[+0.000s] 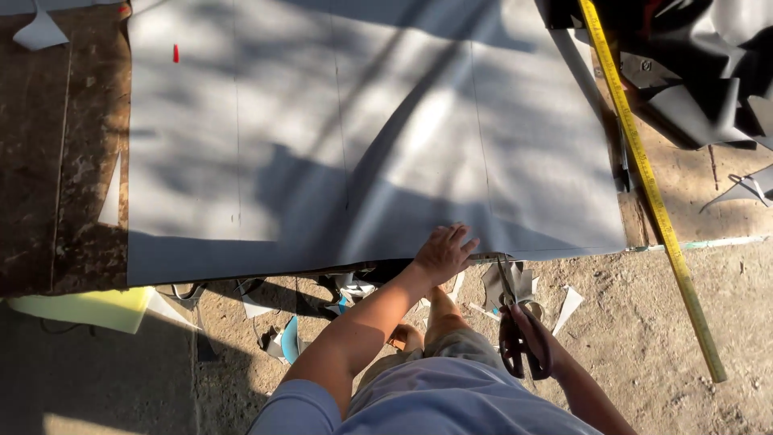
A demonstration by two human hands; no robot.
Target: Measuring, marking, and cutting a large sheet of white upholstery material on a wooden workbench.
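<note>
Scissors, gripped closed-fisted in the right hand, point blades-up at the near edge of the grey sheet, just right of the left hand, which lies open and flat on that edge.

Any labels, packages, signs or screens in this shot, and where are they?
No packages, signs or screens.
Yellow measuring tape: long printed strip, running diagonally at right beside the grey sheet.
Small red mark: on the sheet's upper left, narrow, upright.
</note>
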